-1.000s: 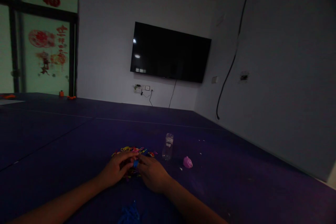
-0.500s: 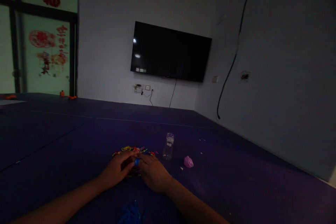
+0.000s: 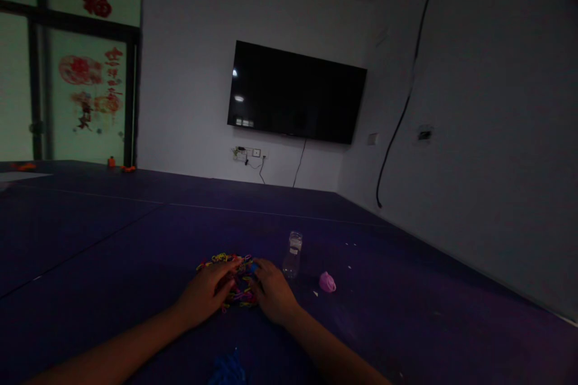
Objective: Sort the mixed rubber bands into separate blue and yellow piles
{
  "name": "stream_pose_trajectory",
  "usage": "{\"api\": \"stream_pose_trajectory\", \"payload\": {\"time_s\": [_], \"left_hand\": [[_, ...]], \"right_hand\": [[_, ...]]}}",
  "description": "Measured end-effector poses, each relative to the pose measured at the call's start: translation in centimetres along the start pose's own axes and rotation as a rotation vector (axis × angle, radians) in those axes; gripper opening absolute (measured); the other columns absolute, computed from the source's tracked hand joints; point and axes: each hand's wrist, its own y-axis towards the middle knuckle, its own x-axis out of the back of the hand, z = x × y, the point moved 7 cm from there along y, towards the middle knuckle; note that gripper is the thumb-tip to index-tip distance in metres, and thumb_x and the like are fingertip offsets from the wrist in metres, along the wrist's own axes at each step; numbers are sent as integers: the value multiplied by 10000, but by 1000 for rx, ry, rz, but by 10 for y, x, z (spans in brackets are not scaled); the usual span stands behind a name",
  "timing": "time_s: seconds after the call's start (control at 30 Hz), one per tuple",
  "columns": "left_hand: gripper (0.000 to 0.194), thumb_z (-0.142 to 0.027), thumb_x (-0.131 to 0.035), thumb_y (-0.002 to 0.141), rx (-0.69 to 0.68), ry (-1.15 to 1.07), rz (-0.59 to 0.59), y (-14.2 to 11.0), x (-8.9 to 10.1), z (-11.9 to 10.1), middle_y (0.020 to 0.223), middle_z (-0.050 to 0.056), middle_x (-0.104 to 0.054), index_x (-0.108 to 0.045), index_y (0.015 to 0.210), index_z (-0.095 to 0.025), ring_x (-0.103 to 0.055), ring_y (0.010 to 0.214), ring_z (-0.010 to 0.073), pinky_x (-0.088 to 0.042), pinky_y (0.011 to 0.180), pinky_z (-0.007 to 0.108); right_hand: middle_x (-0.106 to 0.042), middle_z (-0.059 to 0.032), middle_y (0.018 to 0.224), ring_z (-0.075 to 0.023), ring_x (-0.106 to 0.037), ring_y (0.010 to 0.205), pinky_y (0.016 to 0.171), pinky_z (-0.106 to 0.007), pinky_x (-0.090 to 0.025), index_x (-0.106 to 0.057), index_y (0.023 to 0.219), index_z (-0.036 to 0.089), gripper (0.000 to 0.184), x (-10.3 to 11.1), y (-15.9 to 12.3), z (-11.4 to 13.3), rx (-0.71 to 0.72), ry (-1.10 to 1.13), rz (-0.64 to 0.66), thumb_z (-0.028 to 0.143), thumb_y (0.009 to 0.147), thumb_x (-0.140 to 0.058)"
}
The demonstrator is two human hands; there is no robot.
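A pile of small coloured loops (image 3: 244, 295), like hair ties or rubber bands, lies on the dark purple table in front of me. My left hand (image 3: 205, 289) rests at the pile's left side, thumb and fingers apart, with nothing visible gripped. At the right side, my right hand (image 3: 274, 293) has its fingers curled round something blue (image 3: 254, 266), seemingly a small bunch of blue loops. Nearer to me, a heap of blue loops (image 3: 228, 368) sits on the table. Just beyond my right hand stands a clear bottle (image 3: 292, 257), uncapped and upright. A pink cap (image 3: 327, 282) lies right of it.
Small white scraps (image 3: 315, 293) are scattered near the cap. Orange objects (image 3: 128, 168) and a pale sheet (image 3: 24, 176) lie at the table's far left. A television (image 3: 298, 93) hangs on the wall behind, and a black cable (image 3: 397, 123) runs down the right wall.
My hands have moved apart, the right one shifting right with the blue bunch. More of the pile shows between them. The view has turned slightly left.
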Motion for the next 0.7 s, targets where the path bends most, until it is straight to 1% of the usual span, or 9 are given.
{"api": "stream_pose_trajectory", "payload": {"time_s": [0.07,0.13,0.27,0.47,0.6,0.7], "left_hand": [[386,-204,-433,823,-5,18,20,0,-1,-1,1075,61,-647,-523,1198,-225,-592,972,213,-470,861,368],[390,-203,-435,822,-6,27,38,0,-2,-1,1082,57,-646,-522,1202,-232,-591,972,213,-467,864,368],[397,-201,-450,822,-13,12,37,0,-2,-1,1047,58,-657,-515,1211,-239,-597,947,212,-468,854,360],[410,-185,-464,811,-17,-7,44,-1,-1,-3,1011,41,-669,-518,1211,-252,-610,896,202,-473,840,354],[379,-198,-472,813,-33,25,29,-1,0,-1,1055,51,-658,-549,1181,-245,-597,957,214,-464,868,367],[337,-210,-469,818,-53,68,23,-2,-2,1,1074,54,-652,-585,1133,-243,-584,994,222,-450,898,394]], "right_hand": [[-523,-102,1245,-241,-441,1180,988,-400,-337,-625,1023,163,253,-3,0,1,1,-29,37,229,865,-440],[-537,-95,1231,-236,-438,1185,990,-395,-332,-640,974,163,244,-5,0,1,5,-49,63,243,876,-432],[-567,-104,1194,-233,-451,1175,962,-394,-360,-645,964,151,259,-8,1,0,19,-67,90,250,890,-417],[-600,-90,1131,-202,-524,1077,914,-350,-400,-658,874,159,248,-9,3,3,71,-81,100,218,894,-418],[-607,-86,1099,-192,-543,1030,896,-327,-408,-653,869,150,228,-10,3,4,69,-94,111,204,887,-432],[-588,-88,1135,-200,-524,1060,909,-333,-396,-648,890,148,218,-10,2,6,84,-104,99,193,883,-435]]}}
